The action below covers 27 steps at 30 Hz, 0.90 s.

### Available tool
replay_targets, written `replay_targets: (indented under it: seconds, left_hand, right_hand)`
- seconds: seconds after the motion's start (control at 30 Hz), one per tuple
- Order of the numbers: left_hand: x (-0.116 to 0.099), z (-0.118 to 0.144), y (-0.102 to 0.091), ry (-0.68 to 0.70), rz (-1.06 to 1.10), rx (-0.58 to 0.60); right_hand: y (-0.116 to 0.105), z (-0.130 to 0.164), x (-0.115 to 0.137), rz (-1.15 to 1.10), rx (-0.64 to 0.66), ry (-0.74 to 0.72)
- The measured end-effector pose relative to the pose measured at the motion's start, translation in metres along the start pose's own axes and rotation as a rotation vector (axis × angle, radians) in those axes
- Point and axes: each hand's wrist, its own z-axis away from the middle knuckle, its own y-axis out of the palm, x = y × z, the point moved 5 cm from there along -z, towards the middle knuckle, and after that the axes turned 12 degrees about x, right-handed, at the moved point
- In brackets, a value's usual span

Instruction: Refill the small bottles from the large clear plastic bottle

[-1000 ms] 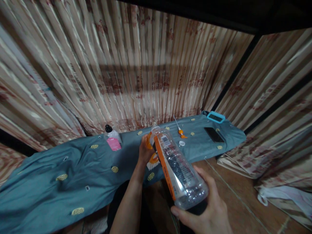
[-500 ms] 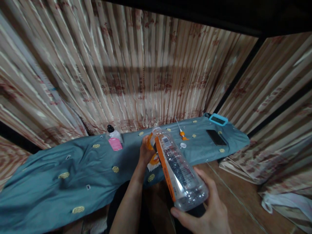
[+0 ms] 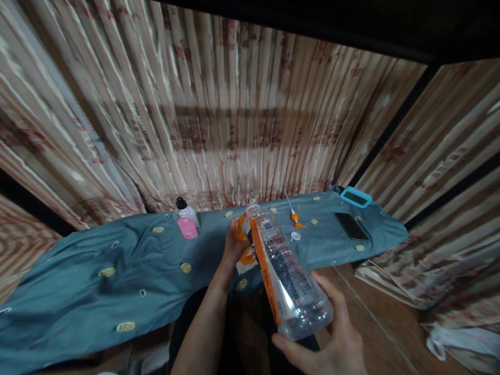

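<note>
My right hand (image 3: 332,341) grips the base of a clear plastic bottle (image 3: 287,271) with an orange label, tilted so its open mouth points away from me. My left hand (image 3: 234,245) holds an orange and white bottle (image 3: 245,249) upright, right beside the clear bottle's mouth. Both are over the near edge of a surface draped in blue-grey cloth (image 3: 117,281). A small white cap (image 3: 296,236) and an orange pump nozzle with a long tube (image 3: 294,213) lie on the cloth just beyond.
A small bottle with a pink label and black cap (image 3: 186,221) stands at the back of the cloth. A dark phone (image 3: 351,225) and a blue-framed device (image 3: 355,197) lie at the right end. Striped curtains hang behind and to the right. Brown floor lies below right.
The view has drifted a little, so everything sits slightly further right and lower. Both hands keep the same hold on their bottles.
</note>
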Motion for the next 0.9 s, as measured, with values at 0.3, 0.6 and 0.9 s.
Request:
replay_targets:
  seconds: [0.3, 0.6, 0.9]
  left_hand:
    - [-0.0029, 0.0015, -0.0005, -0.016, 0.025, -0.005]
    - [-0.0003, 0.0018, -0.0008, 0.016, 0.002, 0.026]
    - [-0.001, 0.0007, 0.0004, 0.058, -0.055, 0.027]
  right_hand:
    - [0.0009, -0.002, -0.0061, 0.058, -0.05, -0.095]
    - [0.0017, -0.0029, -0.0073, 0.019, -0.019, -0.112]
    - [0.0019, -0.0021, -0.0071, 0.012, -0.012, -0.082]
